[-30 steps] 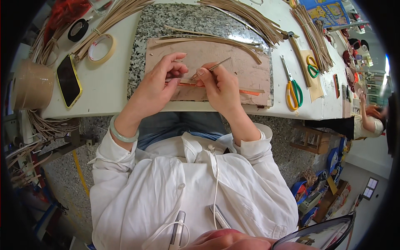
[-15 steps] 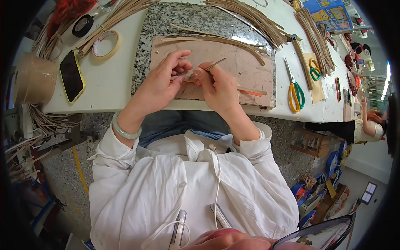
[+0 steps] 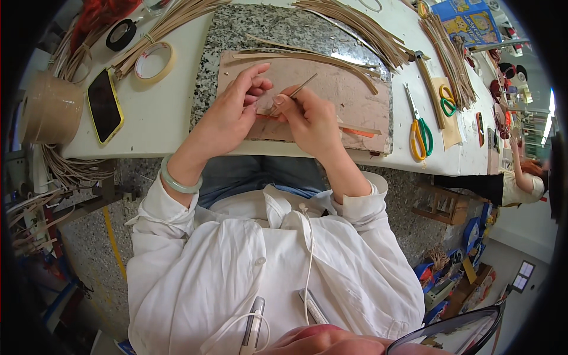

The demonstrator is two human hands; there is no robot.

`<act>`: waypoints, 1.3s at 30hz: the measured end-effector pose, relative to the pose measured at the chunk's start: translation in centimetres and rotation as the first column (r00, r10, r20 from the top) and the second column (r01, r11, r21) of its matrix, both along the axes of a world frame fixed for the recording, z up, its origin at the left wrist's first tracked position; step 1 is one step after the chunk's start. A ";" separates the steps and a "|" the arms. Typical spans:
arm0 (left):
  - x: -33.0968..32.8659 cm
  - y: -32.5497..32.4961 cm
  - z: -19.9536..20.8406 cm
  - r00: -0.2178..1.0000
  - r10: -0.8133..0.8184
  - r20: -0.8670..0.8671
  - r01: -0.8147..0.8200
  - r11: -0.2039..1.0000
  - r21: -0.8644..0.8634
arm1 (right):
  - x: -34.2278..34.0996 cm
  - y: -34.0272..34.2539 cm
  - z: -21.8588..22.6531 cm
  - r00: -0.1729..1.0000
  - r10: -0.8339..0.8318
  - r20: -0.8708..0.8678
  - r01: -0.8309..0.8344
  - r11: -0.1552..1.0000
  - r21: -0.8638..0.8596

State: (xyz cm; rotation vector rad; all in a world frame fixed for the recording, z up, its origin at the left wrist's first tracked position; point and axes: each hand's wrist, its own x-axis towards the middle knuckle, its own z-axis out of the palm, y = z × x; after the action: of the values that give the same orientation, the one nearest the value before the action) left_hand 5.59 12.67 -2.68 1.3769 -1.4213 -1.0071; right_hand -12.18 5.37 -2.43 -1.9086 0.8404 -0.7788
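My left hand point(image 3: 232, 112) and my right hand point(image 3: 310, 118) work close together over a pinkish board point(image 3: 352, 103). Between thumb and forefinger, my right hand pinches a thin dark rod point(image 3: 305, 84) that slants up to the right. A pale, translucent piece point(image 3: 264, 102) lies at the left thumb and fingers, its kind unclear. The left fingers are curled, with the forefinger raised. Under the right hand, an orange-marked strip point(image 3: 360, 131) lies along the board's near side. Several flat tan strips point(image 3: 313, 55) cross the board's far part.
A speckled stone slab point(image 3: 260, 23) lies under the board. On the left are a phone point(image 3: 105, 106), masking tape point(image 3: 155, 62) and black tape point(image 3: 121, 35). Scissors point(image 3: 420, 133), a hammer point(image 3: 431, 89) and strip bundles point(image 3: 448, 56) lie right. Another person point(image 3: 520, 177) is far right.
The rod in my right hand has tilted more upright. My left hand's fingers have shifted slightly upward, and more of the pale piece shows between the hands.
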 end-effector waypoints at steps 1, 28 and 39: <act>0.1 0.0 -0.1 1.000 -0.005 -0.022 0.005 1.000 0.007 | 0.0 -0.1 0.3 1.000 0.018 0.005 -0.019 0.997 0.075; 0.3 -0.6 0.5 0.768 0.209 -0.605 -0.154 0.978 0.142 | 2.4 0.9 -0.6 0.988 0.017 0.150 -0.015 1.000 -0.013; -1.8 0.3 0.9 0.939 0.037 0.342 0.009 0.991 -0.134 | -7.4 -1.1 0.4 0.885 -0.226 0.406 0.142 0.963 0.228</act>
State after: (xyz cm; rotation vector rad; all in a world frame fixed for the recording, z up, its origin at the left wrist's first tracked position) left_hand 3.78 12.94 -1.73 1.5111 -1.6987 -0.6661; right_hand -19.56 4.28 -2.05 -1.4210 0.7908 -1.1426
